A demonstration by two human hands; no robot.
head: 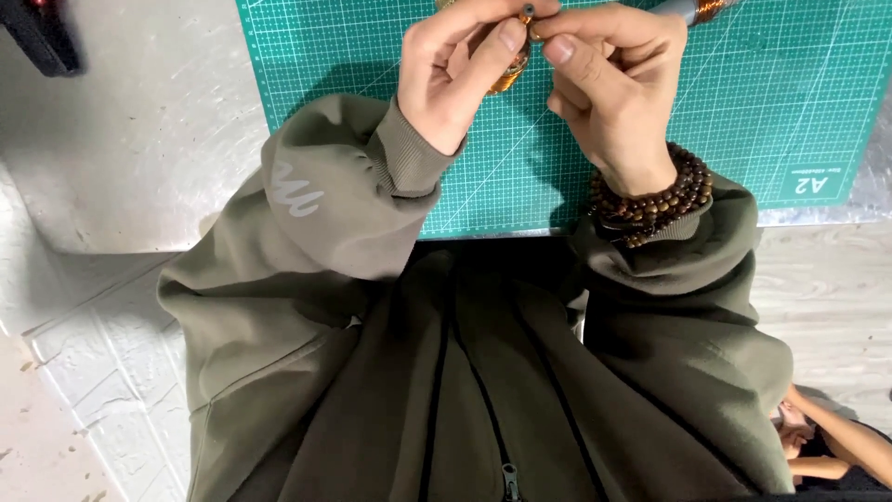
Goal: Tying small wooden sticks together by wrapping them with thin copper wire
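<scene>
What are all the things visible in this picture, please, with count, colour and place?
small copper-coloured wound part: one, copper-orange, pinched between both hands at top centre
green gridded cutting mat: one, green, on the table top
pale grey table: one, grey-white, under the mat
black object: one, black, top left corner, kind unclear
brown wooden bead bracelet: one, brown, wound around the right wrist
olive zip jacket: one, olive green, on the person
left hand: one, grips the part
right hand: one, grips the part
</scene>
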